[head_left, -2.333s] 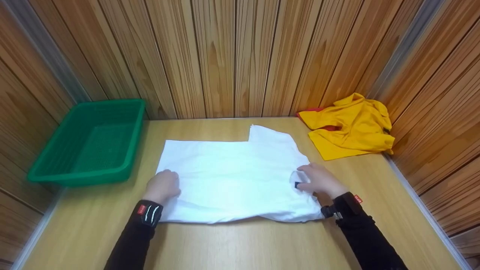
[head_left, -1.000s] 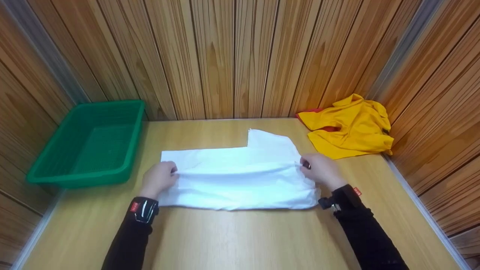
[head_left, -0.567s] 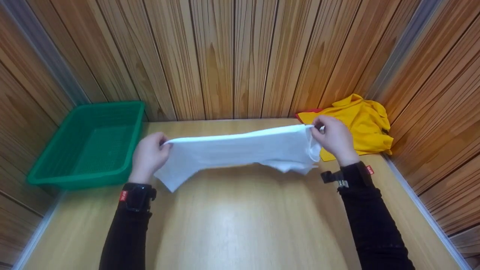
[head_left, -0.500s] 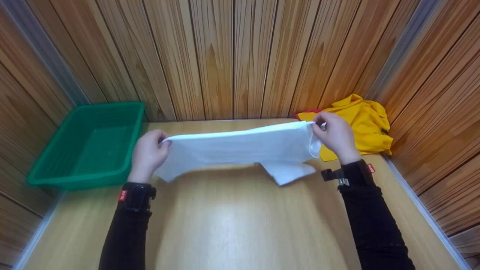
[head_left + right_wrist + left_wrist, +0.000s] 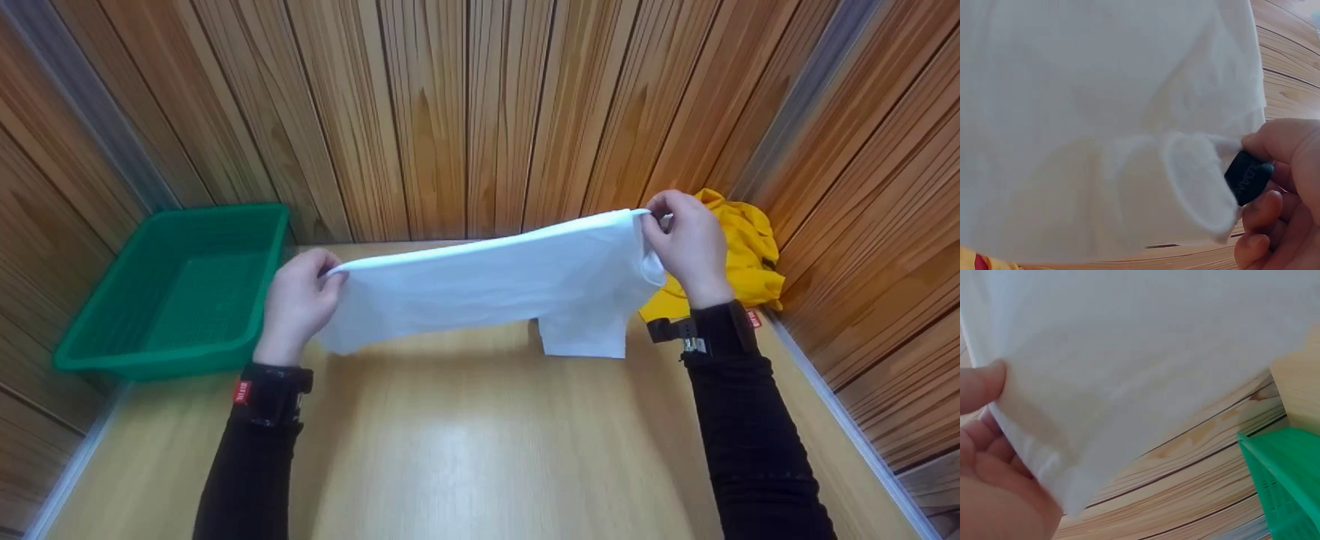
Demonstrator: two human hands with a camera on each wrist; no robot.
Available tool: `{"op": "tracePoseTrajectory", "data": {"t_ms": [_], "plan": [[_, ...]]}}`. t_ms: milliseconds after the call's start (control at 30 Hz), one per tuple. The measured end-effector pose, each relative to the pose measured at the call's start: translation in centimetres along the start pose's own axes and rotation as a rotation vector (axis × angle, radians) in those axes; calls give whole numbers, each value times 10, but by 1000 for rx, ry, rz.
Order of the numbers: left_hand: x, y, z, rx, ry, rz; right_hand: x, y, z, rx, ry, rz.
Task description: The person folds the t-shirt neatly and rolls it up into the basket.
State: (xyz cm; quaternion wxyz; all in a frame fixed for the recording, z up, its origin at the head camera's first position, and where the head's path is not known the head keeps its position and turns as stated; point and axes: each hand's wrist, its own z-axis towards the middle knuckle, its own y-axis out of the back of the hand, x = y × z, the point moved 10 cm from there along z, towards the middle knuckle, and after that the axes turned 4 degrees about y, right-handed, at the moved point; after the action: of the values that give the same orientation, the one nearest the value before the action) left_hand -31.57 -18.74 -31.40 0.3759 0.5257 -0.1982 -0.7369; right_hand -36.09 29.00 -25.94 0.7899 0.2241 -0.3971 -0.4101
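A white T-shirt (image 5: pixel 480 285), folded lengthwise, hangs stretched between both hands above the table. My left hand (image 5: pixel 300 304) pinches the hem corner between thumb and fingers; the left wrist view shows the thumb (image 5: pixel 982 388) on the near side of the cloth. At the collar end, my right hand (image 5: pixel 688 244) pinches the neckline, higher than the left. In the right wrist view a black neck label (image 5: pixel 1248 177) sticks out by the right fingers, beside the rounded collar opening. One sleeve (image 5: pixel 583 337) dangles below the body near the right end.
A green plastic basket (image 5: pixel 172 352) stands on the table (image 5: pixel 450 450) at the back left. Yellow clothing (image 5: pixel 750 255) lies crumpled in the back right corner, partly behind my right hand. Wood-panelled walls (image 5: pixel 427 112) enclose the back and sides.
The T-shirt, flat on the table at first, has been gripped at both ends, lifted and folded over lengthwise. Lately the right hand has risen further, and the sleeve now hangs straight down.
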Motion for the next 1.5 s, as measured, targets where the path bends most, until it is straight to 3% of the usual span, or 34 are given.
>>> {"op": "tracePoseTrajectory", "data": {"t_ms": [133, 300, 400, 500, 633, 767, 867, 933, 1033, 1200, 1333, 1500], "plan": [[-2, -23, -10, 162, -60, -23, -7, 1, 6, -54, -49, 30], [-2, -73, -30, 384, -113, -39, -9, -10, 18, -93, -113, 106], [-1, -102, -41, 484, -111, -8, 2, -24, 25, -84, -93, 136], [-2, -123, -48, 539, -121, 33, 17, -42, 29, -57, -40, 144], [-2, -141, -55, 577, -150, 70, 30, -74, 24, 35, 11, 157], [3, -154, -61, 615, -179, 104, 28, -119, 10, 265, 2, 179], [10, -160, -63, 637, -167, 112, 22, -146, -5, 430, -19, 163], [15, -159, -62, 639, -130, 105, 18, -155, -12, 484, -23, 142], [25, -152, -56, 631, -22, 62, 16, -161, -18, 513, -4, 112], [42, -141, -47, 601, 135, -26, 20, -171, -41, 588, 16, 143], [57, -141, -40, 577, 231, -53, 44, -186, -77, 654, 133, 167], [74, -147, -34, 542, 283, -45, 73, -207, -124, 708, 297, 113]]}}
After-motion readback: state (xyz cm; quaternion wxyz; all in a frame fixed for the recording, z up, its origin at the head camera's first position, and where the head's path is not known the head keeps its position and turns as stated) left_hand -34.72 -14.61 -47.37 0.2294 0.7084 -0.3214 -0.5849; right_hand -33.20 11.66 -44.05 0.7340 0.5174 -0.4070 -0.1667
